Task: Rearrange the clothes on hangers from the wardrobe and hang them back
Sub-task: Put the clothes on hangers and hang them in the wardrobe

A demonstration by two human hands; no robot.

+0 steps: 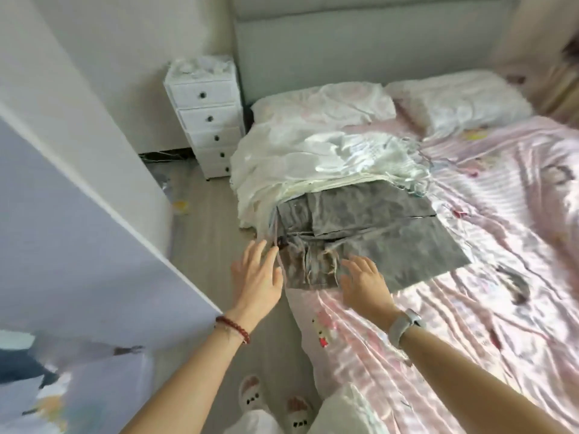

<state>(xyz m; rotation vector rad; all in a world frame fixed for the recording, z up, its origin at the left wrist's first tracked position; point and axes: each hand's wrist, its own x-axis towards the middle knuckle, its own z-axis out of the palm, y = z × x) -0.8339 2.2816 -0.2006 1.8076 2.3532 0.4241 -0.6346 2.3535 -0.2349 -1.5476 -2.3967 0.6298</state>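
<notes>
Head cam, looking down at bed corner. Grey garment (pixel 376 223) lies folded flat on pink striped bedsheet (pixel 470 308), near bed edge; frayed threads/cords at its near-left end. Behind it, touching, a pile of white garments (pixel 313 158), crumpled, partly hanging over bed side. No hanger clearly visible; thin pale lines at pile edges too blurred to tell.

L hand (pixel 257 274): fingers straight, spread, palm down, holding nothing. Fingertips at left edge of grey garment by the threads; contact can't be confirmed. Red bead bracelet (pixel 233 328) on L wrist.

R hand (pixel 363 280): fingers extended, palm down, resting on near edge of grey garment, not gripping. Pale smartwatch (pixel 404 324) on R wrist.

Bg: two white pillows (pixel 326 103) at grey headboard (pixel 360 51); white 5-drawer unit (pixel 206 120) w/ dark knobs beside bed. Pale wardrobe door (pixel 62 230) at left. Slippers (pixel 250 396) w/ animal faces at bottom. Cartoon print on sheet; no readable text or brand anywhere.
</notes>
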